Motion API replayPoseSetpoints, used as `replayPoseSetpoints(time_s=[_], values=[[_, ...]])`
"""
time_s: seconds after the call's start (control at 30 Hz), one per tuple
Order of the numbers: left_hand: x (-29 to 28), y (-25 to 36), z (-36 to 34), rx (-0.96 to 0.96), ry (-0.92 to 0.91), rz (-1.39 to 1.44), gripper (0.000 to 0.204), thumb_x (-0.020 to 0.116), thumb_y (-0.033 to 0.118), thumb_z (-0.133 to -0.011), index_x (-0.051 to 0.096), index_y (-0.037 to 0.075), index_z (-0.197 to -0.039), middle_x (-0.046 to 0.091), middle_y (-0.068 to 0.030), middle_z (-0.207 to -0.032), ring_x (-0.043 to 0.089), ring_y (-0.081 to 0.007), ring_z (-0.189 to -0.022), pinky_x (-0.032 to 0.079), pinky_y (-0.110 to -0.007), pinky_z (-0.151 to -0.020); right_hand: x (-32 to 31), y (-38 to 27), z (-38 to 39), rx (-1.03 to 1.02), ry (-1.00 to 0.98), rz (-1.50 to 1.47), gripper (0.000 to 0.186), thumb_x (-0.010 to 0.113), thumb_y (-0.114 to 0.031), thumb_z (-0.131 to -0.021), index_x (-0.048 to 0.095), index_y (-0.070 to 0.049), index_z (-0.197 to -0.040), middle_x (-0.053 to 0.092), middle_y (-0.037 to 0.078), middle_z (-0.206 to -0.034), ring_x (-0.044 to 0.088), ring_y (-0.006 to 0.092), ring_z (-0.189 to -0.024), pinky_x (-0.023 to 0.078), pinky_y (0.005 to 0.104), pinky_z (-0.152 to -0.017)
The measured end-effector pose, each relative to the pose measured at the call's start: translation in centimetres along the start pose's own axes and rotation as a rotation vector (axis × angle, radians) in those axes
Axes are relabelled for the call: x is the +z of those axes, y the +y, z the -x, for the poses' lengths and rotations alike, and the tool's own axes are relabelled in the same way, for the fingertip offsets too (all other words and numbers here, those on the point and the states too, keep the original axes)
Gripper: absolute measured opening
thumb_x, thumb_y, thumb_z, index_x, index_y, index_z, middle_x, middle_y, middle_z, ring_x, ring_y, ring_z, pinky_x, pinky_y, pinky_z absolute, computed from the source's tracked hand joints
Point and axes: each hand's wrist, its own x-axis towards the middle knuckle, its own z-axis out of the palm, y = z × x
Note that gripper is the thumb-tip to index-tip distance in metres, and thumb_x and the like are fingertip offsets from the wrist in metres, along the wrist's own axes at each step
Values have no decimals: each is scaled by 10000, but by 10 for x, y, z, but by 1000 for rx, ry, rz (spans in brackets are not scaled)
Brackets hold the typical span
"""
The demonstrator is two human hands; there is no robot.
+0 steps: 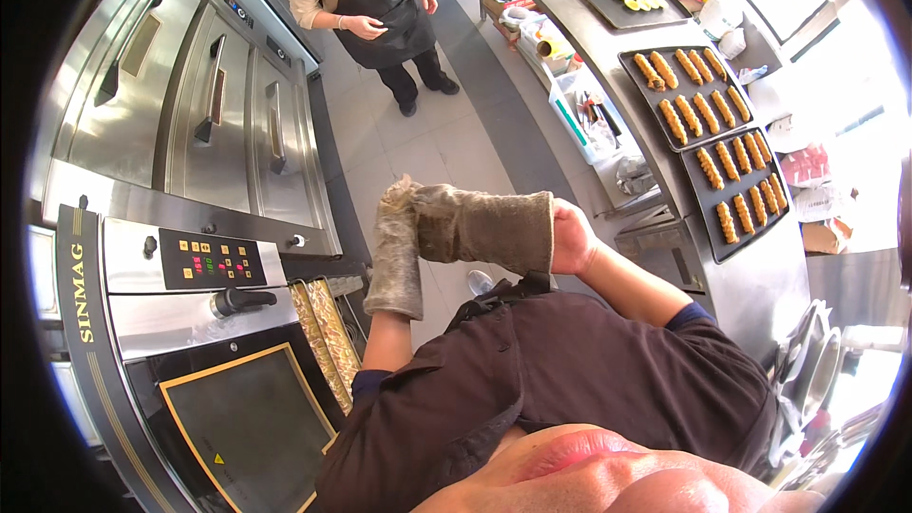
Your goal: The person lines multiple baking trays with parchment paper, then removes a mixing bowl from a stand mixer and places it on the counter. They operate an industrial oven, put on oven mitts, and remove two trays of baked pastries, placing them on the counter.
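My left hand point(397, 195) is inside a worn grey-brown oven glove point(394, 275) that reaches down over the wrist. It grips the closed end of a second oven glove point(489, 226), which lies level in front of my chest. At that glove's cuff is my right hand point(573, 237), bare at the wrist and palm. Its fingers are hidden at the cuff opening, so I cannot tell whether they are inside the glove or pinching its edge. Both gloves look soiled and frayed near the fingertips.
Steel ovens point(214, 114) line the left, with a nearer oven point(237, 418) and its control panel point(211, 261). On the steel bench point(750, 294) at right lie two black trays point(686, 144) of golden twisted pastries and another tray point(594, 0) of yellow rounds. An aproned person point(370, 9) stands ahead.
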Motion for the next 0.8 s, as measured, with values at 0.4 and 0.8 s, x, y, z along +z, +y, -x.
replayPoseSetpoints(time_s=[0.4, 0.8], values=[[230, -8, 152, 371, -663, -113, 332, 593, 236, -1079, 597, 36, -1344, 700, -94, -1199, 682, -201, -1045, 600, -343, -861, -101, -3, 116, -372, 654, 313, 360, 739, -218, -979, 659, -15, -1264, 729, 149, -1175, 720, 291, -1053, 587, 474, -939], [253, 8, 196, -402, -862, 950, 508, 474, 318, -1118, 506, 9, -1520, 581, -91, -1513, 604, -193, -1330, 503, -361, -1123, -182, -5, 260, -544, 591, -76, 499, 557, -374, -1092, 531, -28, -1450, 603, 163, -1462, 578, 338, -1352, 434, 528, -1169]])
